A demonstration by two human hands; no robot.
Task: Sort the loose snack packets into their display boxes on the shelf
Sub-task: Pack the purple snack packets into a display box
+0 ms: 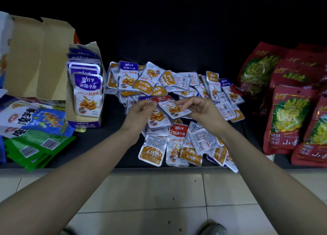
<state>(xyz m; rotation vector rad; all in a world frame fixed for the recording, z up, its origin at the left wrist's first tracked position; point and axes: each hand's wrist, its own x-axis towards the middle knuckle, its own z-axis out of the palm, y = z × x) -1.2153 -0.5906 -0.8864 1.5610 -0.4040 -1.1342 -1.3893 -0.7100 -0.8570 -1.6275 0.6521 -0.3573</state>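
A red-topped fish packet (175, 109) was pinched by the right hand (201, 110) and a second packet (159, 118) gripped by the left hand (140, 111), above the loose pile (184, 86) on the shelf (109, 130). The purple display box (85, 124) was set well left, nearer the left hand.

On the shelf (113, 114), loose packets (177, 86) lie heaped in the middle. A display box (85, 124) stands just left of them, packets (88, 91) upright inside. Large bags (290, 114) lie stacked at right.

Red bags (290, 117) right, green bags (40, 146) left, tiled floor (150, 199)
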